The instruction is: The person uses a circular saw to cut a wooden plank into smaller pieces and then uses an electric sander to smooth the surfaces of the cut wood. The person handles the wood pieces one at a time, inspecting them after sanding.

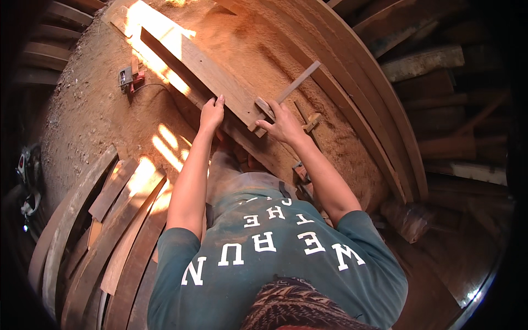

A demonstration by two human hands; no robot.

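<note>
A long wooden plank (220,77) slants from the upper left toward me, its far part in bright sun. My left hand (212,114) grips the plank's near-left edge, thumb along the top; some of its fingers are hidden. At the plank's near end, my right hand (281,125) is closed on a wooden marking gauge (300,81), a slim stick with a short block by the fingers. The gauge lies across the plank's end, and the right thumb rests close to the end edge. Under the plank runs another, darker board (250,140).
Right of my hand, a second wooden tool with a crosspiece (311,122) lies on sawdust. A red and grey power tool (130,78) with a cord sits at left. Curved boards (124,220) are stacked at lower left; long curved planks (379,104) arc along the right.
</note>
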